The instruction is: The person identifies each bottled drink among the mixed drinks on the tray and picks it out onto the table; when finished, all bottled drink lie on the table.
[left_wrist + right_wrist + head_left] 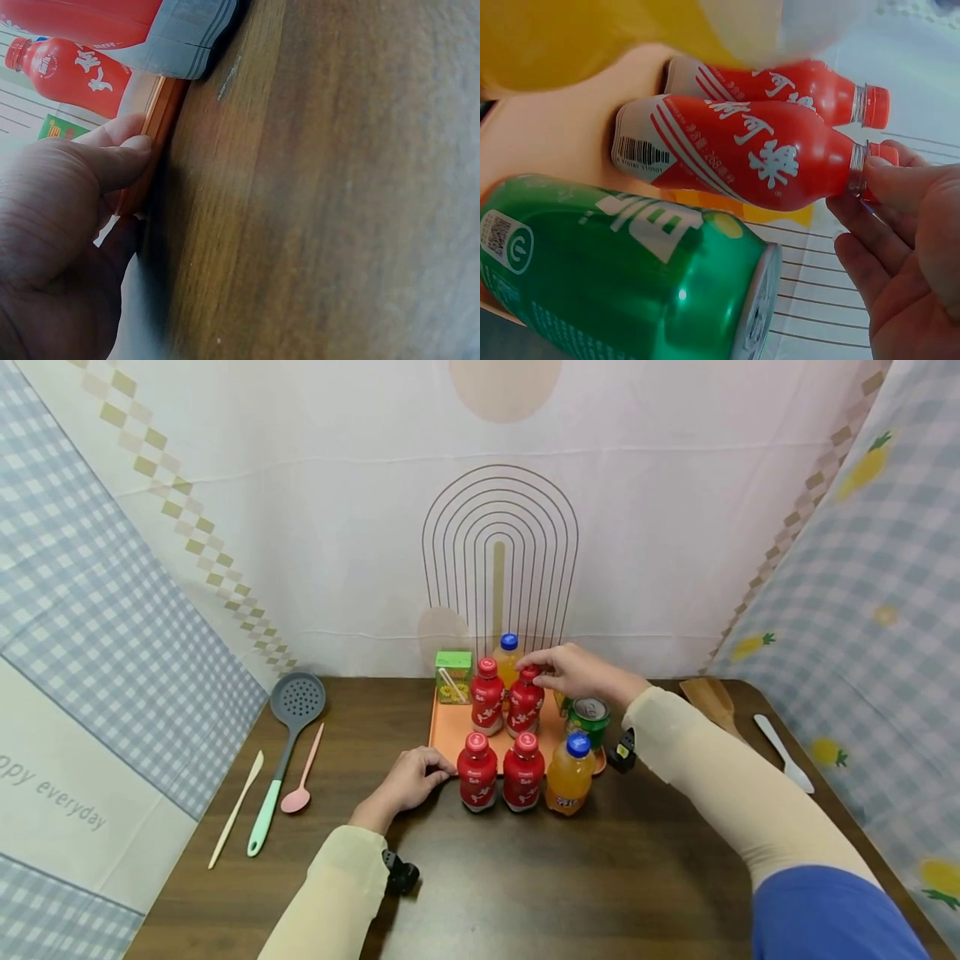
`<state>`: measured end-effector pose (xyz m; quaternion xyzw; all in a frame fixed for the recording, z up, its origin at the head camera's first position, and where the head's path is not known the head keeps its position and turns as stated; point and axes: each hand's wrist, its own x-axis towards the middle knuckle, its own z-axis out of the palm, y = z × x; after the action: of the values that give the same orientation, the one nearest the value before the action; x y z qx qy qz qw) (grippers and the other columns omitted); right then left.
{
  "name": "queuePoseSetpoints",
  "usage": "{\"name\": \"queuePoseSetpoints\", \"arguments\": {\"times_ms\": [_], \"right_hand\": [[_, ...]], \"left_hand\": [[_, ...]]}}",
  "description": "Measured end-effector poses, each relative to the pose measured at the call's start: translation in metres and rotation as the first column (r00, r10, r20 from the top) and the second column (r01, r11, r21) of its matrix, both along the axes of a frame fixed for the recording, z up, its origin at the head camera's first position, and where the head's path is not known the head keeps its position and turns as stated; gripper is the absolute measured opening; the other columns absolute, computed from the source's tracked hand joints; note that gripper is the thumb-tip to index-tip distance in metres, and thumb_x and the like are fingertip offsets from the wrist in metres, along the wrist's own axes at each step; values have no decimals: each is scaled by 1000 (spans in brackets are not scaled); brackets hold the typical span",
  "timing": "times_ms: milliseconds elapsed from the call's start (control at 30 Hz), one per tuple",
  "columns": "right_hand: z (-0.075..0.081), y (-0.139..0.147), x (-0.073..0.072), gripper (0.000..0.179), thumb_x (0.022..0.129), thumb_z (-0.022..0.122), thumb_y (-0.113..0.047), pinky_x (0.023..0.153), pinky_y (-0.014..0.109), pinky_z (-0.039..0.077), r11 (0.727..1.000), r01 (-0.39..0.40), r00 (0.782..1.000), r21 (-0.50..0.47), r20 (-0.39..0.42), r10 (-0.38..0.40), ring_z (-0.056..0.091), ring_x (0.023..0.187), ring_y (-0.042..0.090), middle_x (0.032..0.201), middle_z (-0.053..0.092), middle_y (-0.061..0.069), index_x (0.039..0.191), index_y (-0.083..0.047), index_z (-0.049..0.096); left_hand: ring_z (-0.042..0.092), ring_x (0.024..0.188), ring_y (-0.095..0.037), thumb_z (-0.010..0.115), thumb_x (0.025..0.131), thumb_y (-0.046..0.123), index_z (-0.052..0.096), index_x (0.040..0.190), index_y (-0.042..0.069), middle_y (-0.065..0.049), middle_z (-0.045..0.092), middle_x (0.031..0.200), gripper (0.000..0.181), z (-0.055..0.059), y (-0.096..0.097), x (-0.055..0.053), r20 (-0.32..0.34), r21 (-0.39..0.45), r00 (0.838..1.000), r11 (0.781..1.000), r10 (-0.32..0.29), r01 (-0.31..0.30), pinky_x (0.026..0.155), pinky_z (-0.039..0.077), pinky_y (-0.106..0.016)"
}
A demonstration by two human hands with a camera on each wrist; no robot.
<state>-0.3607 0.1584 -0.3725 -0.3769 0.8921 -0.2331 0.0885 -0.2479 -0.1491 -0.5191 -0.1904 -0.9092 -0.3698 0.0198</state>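
My left hand (408, 779) pinches the front left corner of an orange tray (447, 737), thumb over its rim (159, 112). With thumb and fingers, my right hand (583, 672) holds the cap of a red drink bottle (735, 150), which stands upright on the tray. Beside it stands another red bottle (487, 700). Behind them are an orange-drink bottle (507, 658) with a blue cap and a green drink carton (453, 678). A green can (587, 722) stands on the tray's right side, partly hidden by the front orange-drink bottle (568, 783).
Two red bottles (477, 774) stand on the table before the tray, left of the front orange-drink bottle. A skimmer (296, 703), a pink spoon (297, 799) and a cream-coloured knife (238, 806) lie left. A wooden spatula (711, 703) and a white utensil (783, 752) lie right.
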Motion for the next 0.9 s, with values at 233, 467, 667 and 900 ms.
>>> {"name": "queuePoseSetpoints", "arguments": {"times_ms": [233, 467, 667, 900], "right_hand": [[-2, 3, 7, 35, 92, 67, -19, 83, 33, 53, 1000, 19, 1000, -26, -15, -19, 64, 97, 14, 121, 64, 2, 126, -18, 63], [-6, 10, 14, 33, 91, 67, -15, 83, 35, 53, 998, 6, 1000, -65, 10, -6, 65, 99, 16, 122, 65, 3, 125, -14, 64], [-8, 15, 20, 32, 89, 70, -14, 87, 40, 52, 994, 10, 1000, -113, -15, -12, 61, 108, 19, 122, 64, 2, 121, -15, 67], [-17, 17, 25, 28, 87, 73, -15, 76, 32, 55, 984, 44, 996, -171, -72, -57, 64, 94, 15, 111, 69, 0, 114, -16, 71]], "left_hand": [[61, 89, -12, 71, 85, 5, 75, 84, 19, 8, 67, 87, 15, -2, 0, 0, 14, -8, 1000, 1000, 9, -9, 84, 49, -37], [61, 88, -13, 71, 85, 3, 75, 83, 18, 10, 66, 85, 15, -1, 1, 2, 21, 0, 1000, 1000, 6, -6, 83, 49, -37], [61, 88, -12, 71, 85, 4, 75, 83, 18, 11, 66, 85, 14, -1, 1, 3, 11, 4, 1000, 1000, 11, -11, 83, 49, -37], [61, 88, -12, 72, 85, 4, 75, 82, 17, 11, 66, 85, 14, -2, 2, 3, 5, 5, 1000, 1000, 15, -15, 83, 49, -37]]}}
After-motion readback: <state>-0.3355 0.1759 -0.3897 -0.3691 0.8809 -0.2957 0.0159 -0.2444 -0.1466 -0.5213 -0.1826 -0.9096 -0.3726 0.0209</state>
